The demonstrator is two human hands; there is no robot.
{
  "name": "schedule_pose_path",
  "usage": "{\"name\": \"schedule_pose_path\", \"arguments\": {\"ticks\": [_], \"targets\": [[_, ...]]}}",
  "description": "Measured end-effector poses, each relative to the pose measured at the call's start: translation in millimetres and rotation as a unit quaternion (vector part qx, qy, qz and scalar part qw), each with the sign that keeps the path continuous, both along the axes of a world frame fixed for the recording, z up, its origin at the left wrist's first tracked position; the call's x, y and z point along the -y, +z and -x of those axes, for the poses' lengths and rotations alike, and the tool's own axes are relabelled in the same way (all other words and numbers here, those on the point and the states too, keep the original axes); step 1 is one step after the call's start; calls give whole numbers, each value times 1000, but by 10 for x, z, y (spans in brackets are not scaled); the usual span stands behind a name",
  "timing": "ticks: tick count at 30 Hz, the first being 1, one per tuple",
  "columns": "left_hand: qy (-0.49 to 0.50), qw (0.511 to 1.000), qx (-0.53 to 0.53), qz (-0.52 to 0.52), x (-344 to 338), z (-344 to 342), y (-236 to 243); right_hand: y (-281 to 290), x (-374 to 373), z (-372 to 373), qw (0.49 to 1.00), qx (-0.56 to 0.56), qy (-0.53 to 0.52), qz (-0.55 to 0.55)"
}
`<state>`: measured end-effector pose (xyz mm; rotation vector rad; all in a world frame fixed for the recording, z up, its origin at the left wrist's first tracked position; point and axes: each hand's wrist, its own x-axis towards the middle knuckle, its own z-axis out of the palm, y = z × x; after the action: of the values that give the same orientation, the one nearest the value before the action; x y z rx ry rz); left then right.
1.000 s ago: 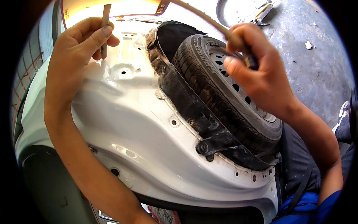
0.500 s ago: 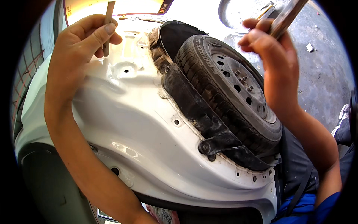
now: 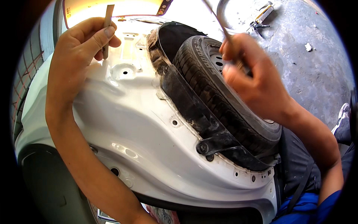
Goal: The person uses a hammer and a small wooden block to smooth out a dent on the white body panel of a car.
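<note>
Metal bar (image 3: 109, 16), flat and narrow, stood nearly upright at the far left, above the white car body panel (image 3: 123, 100); whether its lower end touched the panel could not be told. Left hand (image 3: 80, 46) pinched it between thumb and bent fingers, the bar showing above and below the grip. Right hand (image 3: 259, 74), blurred, was clenched around a brown-shafted tool (image 3: 215, 16), which slanted far and to the left until its other end left the view. This fist was raised in front of the wheel rim (image 3: 216, 58), hiding much of it, well apart from the other hand. Around the rim sat the black tire (image 3: 201, 80), with the scuffed black wheel-arch liner (image 3: 182, 97) running along its left side, beside the panel's edge. Small round holes dotted the panel. At the far left lay a bright yellow sheet (image 3: 108, 10) with a dark border. On the grey floor (image 3: 317, 78), far right, rested a caulking gun (image 3: 261, 16) and, to its right and nearer, a white fragment (image 3: 308, 47). Nearer still, at the right edge, showed a white shoe (image 3: 342, 116).
</note>
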<state>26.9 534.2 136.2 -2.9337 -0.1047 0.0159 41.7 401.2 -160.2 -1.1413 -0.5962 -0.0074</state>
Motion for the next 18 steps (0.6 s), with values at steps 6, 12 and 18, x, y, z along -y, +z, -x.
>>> {"name": "schedule_pose_path", "arguments": {"ticks": [6,12,18], "targets": [[6,1000,-3,3,25,-17,33,14,-71,59,988,-92,-22,-119],[1,1000,-3,-10,-9,8,-17,15,-34,-17,982,-104,-36,-155],[3,1000,-7,-22,1,4,8,-10,-92,67,997,54,0,57]]}}
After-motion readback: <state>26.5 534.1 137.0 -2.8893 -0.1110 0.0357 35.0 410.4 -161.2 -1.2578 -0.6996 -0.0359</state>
